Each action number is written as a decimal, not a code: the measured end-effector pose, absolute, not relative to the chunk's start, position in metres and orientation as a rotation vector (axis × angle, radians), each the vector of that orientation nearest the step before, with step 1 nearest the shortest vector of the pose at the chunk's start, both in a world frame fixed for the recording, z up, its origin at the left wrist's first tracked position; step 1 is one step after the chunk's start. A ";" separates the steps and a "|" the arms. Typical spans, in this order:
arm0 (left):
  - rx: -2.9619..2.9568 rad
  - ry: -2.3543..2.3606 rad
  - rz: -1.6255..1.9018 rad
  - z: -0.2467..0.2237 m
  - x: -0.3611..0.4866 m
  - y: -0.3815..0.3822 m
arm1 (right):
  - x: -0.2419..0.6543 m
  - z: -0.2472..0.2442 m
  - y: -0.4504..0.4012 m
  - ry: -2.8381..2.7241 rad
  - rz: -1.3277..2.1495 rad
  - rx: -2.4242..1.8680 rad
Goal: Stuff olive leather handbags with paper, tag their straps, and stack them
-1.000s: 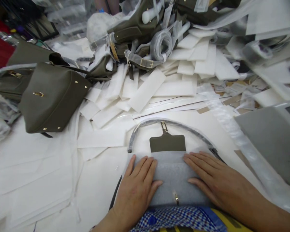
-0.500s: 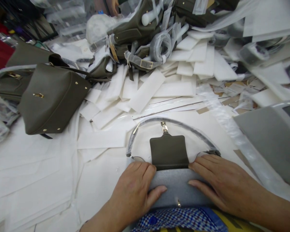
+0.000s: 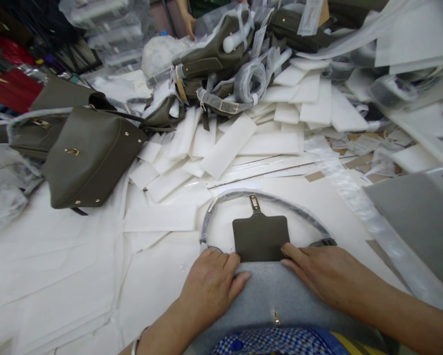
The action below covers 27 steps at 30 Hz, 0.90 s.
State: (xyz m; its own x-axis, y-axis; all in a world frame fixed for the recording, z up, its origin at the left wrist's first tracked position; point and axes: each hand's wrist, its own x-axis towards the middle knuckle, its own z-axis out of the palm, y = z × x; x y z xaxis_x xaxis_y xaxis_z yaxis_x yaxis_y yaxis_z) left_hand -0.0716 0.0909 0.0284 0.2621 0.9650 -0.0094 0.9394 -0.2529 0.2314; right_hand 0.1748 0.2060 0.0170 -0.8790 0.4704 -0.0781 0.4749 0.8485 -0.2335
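Note:
A handbag point(image 3: 258, 283) lies right in front of me, its grey side showing with a small gold fitting low on it. From its far edge an olive flap point(image 3: 261, 237) with a gold clasp plate points away from me. Behind the flap arches the plastic-wrapped handle point(image 3: 239, 193). My left hand point(image 3: 214, 278) is closed over the bag's edge at the left of the flap. At the flap's right corner, my right hand point(image 3: 328, 271) pinches the same edge between thumb and fingers. The fingertips under the edge are hidden.
An olive bag point(image 3: 95, 153) lies tipped at the left. Further back are a pile of wrapped olive bags point(image 3: 202, 59) and white foam strips point(image 3: 228, 145). A grey panel point(image 3: 417, 212) lies at the right. Another person's hand point(image 3: 188, 23) shows at the back.
My right hand has shifted left along the edge, from beside the flap onto its corner. More of the bag's grey side shows below my hands. The view has shifted slightly.

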 end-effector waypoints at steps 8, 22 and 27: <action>2.321 2.035 0.190 0.023 -0.058 0.086 | 0.170 0.010 0.203 3.079 -0.225 0.784; 2.634 1.551 0.267 0.012 -0.048 0.052 | 0.172 0.004 0.201 3.062 -0.136 0.819; 2.500 1.475 0.095 0.022 -0.051 0.042 | 0.171 0.014 0.203 2.927 -0.191 0.828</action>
State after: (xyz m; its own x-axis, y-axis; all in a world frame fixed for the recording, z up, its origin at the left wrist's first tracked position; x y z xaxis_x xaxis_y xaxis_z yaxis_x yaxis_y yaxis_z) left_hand -0.0510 0.0416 0.0218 0.4890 0.8700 -0.0636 0.8545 -0.4631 0.2351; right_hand 0.1712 0.2028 0.0143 -0.8484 0.5147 -0.1235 0.5264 0.8450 -0.0945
